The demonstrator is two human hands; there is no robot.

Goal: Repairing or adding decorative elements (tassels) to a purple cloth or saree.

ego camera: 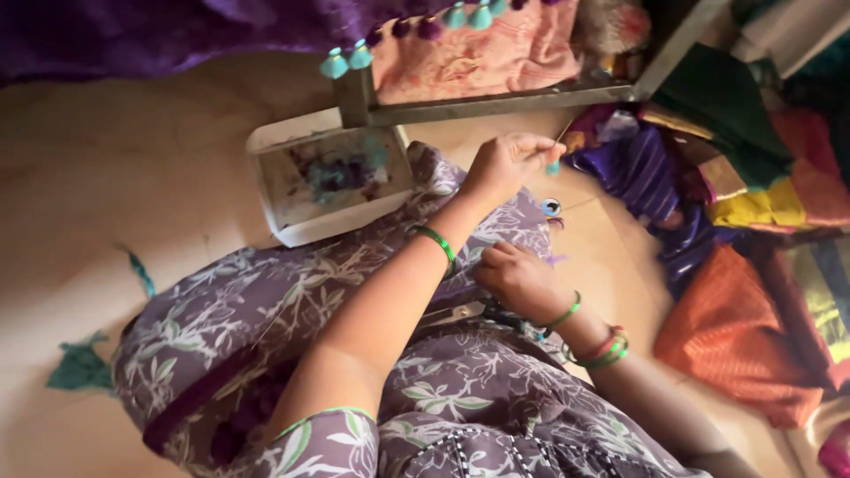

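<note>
Watching left hand: I see it pinching a teal tassel.
Right hand: resting on scissors, grip unclear.

Warm, soft daylight fills the scene, brightest on the bare floor at the left and dimmer toward the right edge, where the piled cloths sink into shade. Shadows are faint, with no hard glare. The whole picture is slightly blurred: both hands look smeared, and the top corners are darkest and least sharp.
</note>
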